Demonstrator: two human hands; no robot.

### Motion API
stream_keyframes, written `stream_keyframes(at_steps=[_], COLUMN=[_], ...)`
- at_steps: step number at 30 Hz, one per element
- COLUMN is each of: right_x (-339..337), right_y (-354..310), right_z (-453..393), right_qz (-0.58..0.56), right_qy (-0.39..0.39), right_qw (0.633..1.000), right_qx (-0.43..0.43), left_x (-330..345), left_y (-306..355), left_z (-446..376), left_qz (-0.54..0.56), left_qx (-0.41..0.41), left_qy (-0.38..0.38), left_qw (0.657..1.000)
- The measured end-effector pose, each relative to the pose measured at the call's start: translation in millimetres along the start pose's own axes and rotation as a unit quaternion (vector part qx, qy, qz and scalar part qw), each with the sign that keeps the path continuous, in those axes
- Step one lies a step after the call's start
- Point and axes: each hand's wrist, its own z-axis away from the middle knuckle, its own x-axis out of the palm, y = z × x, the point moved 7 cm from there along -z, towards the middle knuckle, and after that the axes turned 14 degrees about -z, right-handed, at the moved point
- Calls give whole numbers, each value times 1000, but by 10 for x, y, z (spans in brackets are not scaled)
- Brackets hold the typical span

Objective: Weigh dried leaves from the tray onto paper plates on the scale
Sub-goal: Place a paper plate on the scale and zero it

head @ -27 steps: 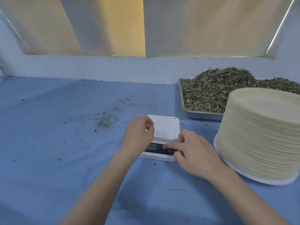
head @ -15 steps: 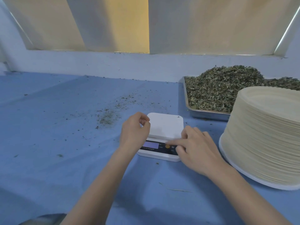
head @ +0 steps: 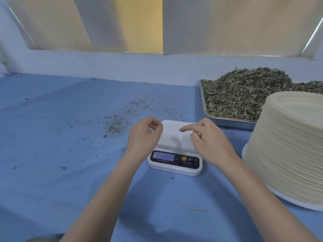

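A small white digital scale (head: 174, 137) sits on the blue table, its display lit and its platform bare. My left hand (head: 143, 135) hovers at the scale's left edge with fingers loosely curled, holding nothing. My right hand (head: 208, 138) hangs over the platform's right side, forefinger pointing left, other fingers relaxed. A metal tray (head: 227, 120) heaped with dried leaves (head: 244, 91) stands behind and to the right. A tall stack of paper plates (head: 288, 145) rises at the right.
Leaf crumbs (head: 115, 124) are scattered on the blue table cover (head: 52, 137) left of the scale. A pale wall ledge (head: 122, 63) runs along the back. A few thin stems (head: 195, 208) lie near the front.
My right forefinger has left the scale's buttons and risen over the platform. The display has lit up. My left hand has lifted slightly from the scale's left side.
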Motion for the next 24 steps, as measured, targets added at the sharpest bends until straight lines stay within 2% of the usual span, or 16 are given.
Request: stream_keyframes(at_steps=[13, 24], right_x=[39, 13], right_y=[19, -332], right_z=[-4, -87], right_qz=[-10, 40], right_qy=[-3, -19], right_qw=[1000, 998], right_qx=[-18, -55], left_x=[21, -163], left_y=[64, 318], left_z=[-14, -9], left_qz=[-8, -28], left_qx=[31, 86], left_qy=[-13, -22], left_qw=[999, 996])
